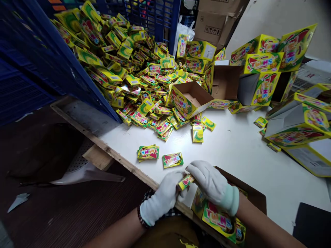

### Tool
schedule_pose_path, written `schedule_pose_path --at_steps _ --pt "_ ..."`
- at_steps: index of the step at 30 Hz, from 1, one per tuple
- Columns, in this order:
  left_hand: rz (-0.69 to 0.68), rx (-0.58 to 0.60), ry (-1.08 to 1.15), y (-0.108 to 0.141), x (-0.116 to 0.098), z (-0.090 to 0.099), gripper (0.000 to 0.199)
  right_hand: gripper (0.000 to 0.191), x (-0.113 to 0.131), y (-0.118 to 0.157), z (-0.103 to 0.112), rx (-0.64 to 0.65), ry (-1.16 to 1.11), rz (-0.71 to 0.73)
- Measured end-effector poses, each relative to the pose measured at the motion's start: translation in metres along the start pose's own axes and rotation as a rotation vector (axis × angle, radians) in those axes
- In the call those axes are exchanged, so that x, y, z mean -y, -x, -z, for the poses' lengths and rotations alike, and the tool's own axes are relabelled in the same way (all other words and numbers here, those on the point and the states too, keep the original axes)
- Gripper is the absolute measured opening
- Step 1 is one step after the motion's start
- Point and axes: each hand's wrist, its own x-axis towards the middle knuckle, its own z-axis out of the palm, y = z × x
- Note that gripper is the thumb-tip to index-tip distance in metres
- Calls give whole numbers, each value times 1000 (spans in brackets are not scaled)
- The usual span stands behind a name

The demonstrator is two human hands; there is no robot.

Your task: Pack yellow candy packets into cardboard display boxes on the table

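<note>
White gloves cover both hands, which meet at the table's front edge around a small yellow-green Twins box (185,182). My left hand (165,194) has its fingers closed on the near side of that box. My right hand (209,182) grips its other end, with the fingertips bent over it. Under my right forearm stands an open Twins display carton (218,220), its inside partly hidden by the arm. Just beyond my hands lie a single flat Twins box (172,160) and a small stack of Twins boxes (148,152).
A large heap of small Twins boxes (144,79) spills from a tipped blue plastic crate (77,65). Open display cartons (224,82) stand behind and at the right (297,127). A dark flat object (310,224) lies at the right. Left of the wooden table edge (124,162) is a white plastic chair (85,174).
</note>
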Motion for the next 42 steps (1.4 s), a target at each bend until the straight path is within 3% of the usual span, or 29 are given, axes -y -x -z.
schedule_pose_path --at_steps 3,6,8,10,13,16,18,20,22,24,26,29,31,33,36,38,40,42 --pt "14 -118 -186 -1 10 26 45 32 -14 -3 -12 159 -169 -170" --pt "-205 -341 -612 -16 -1 81 33 25 -33 -32 -25 392 -265 -393" --pt "-305 -331 -969 -29 -9 115 56 29 -42 -59 -36 523 -239 -457" --pt "-271 -232 -1227 -40 -11 138 77 31 -46 -82 -47 604 -132 -496" --pt "-149 -163 -1359 -49 -1 151 73 33 -44 -100 -59 611 26 -545" --pt "-110 -212 -1340 -49 8 149 65 44 -41 -104 -58 501 62 -535" --pt "-167 -268 -1290 -46 6 139 62 56 -39 -106 -50 382 -99 -567" --pt "-308 -297 -1196 -43 -4 123 60 68 -38 -109 -39 290 -378 -621" --pt "-446 -263 -1078 -40 -14 104 59 73 -38 -112 -30 290 -602 -644" --pt "-481 -191 -966 -39 -19 87 64 64 -39 -110 -24 359 -692 -655" --pt "-407 -204 -842 -38 -15 76 77 58 -42 -102 -24 436 -669 -742" --pt "-134 -323 -551 -37 3 72 81 71 -48 -87 -32 497 -457 -882" --pt "47 -264 -277 -37 14 70 66 81 -52 -79 -39 541 -359 -901" --pt "142 -128 -12 -39 20 66 55 86 -57 -74 -45 581 -361 -890" --pt "152 -9 251 -45 19 58 54 99 -67 -68 -47 561 -501 -935" --pt "147 25 301 -53 15 55 59 102 -74 -62 -45 548 -652 -970" --pt "102 -13 212 -64 13 55 65 95 -80 -56 -44 535 -706 -946" --pt "-48 -119 -20 -76 15 58 72 91 -84 -51 -45 452 -590 -840"
